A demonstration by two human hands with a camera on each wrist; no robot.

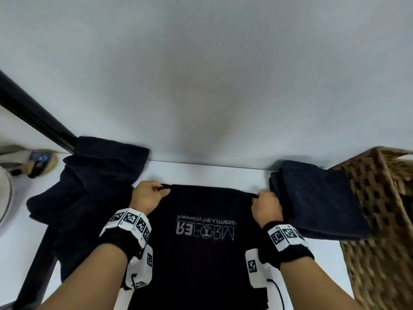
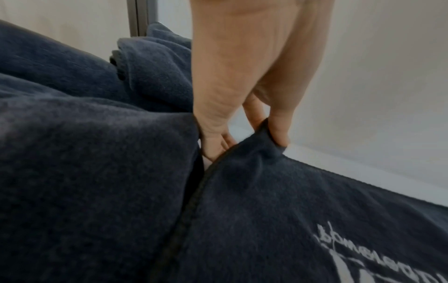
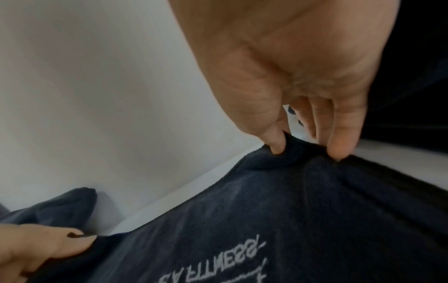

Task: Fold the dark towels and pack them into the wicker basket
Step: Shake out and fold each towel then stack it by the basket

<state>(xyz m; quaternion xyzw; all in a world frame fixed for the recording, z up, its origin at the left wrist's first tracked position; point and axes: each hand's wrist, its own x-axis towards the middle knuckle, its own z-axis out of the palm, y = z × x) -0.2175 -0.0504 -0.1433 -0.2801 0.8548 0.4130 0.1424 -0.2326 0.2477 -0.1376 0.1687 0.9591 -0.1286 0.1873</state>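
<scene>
A dark navy towel (image 1: pixel 205 253) with pale lettering lies spread on the white table in front of me. My left hand (image 1: pixel 150 196) pinches its far left corner (image 2: pixel 269 145) between thumb and fingers. My right hand (image 1: pixel 266 206) pinches the far right corner (image 3: pixel 303 153) the same way. A loose heap of dark towels (image 1: pixel 89 189) sits to the left. A stack of folded dark towels (image 1: pixel 317 198) rests at the right, against the wicker basket (image 1: pixel 380 211).
A white wall (image 1: pixel 201 74) rises right behind the table's far edge. A black post (image 1: pixel 33 113) slants at the back left. Small items lie blurred on the floor (image 1: pixel 40 161) at far left. The table's left edge drops off beside the heap.
</scene>
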